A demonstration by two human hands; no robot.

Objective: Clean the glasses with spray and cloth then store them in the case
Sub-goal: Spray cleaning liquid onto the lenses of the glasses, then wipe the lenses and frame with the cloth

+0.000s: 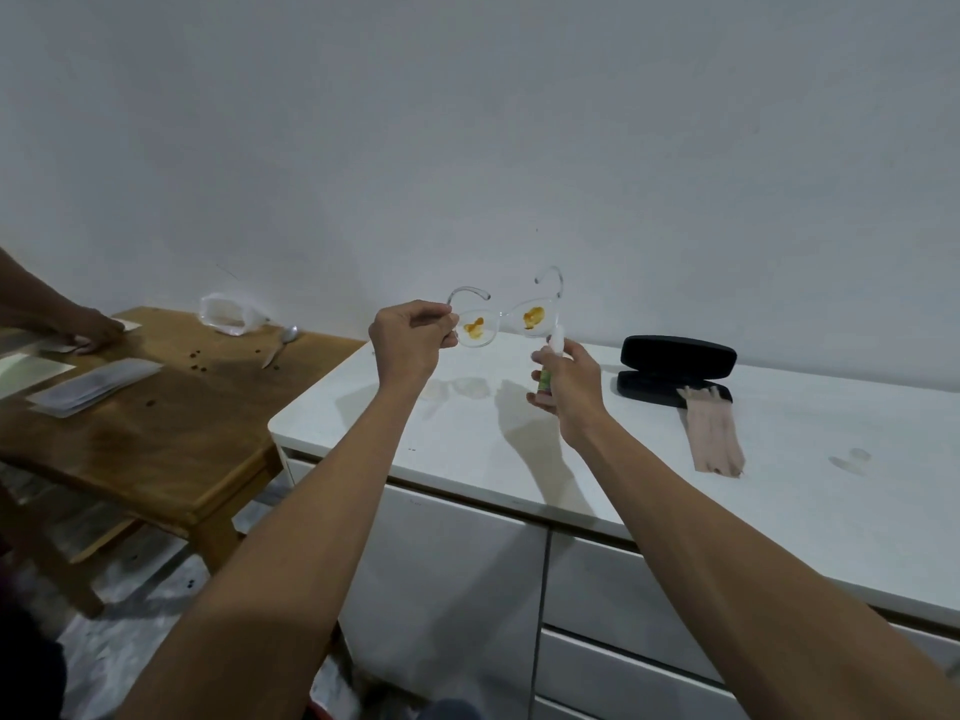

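My left hand [410, 337] pinches the left end of clear-framed glasses [501, 317] and holds them up above the white cabinet top [779, 491]. Both lenses carry orange-brown smears. My right hand [563, 384] grips a small white spray bottle [551, 358] with a green label, its nozzle just below the right lens. A black glasses case [675, 368] lies open at the back right of the cabinet. A folded beige cloth [714, 433] lies in front of the case, one end resting on its lower half.
A wooden table [156, 423] stands to the left with papers [93, 387], a spoon [280, 345], a plastic bag [228, 314] and brown spots. Another person's hand [78, 330] rests on it. Wet marks show on the cabinet top. A white wall rises behind.
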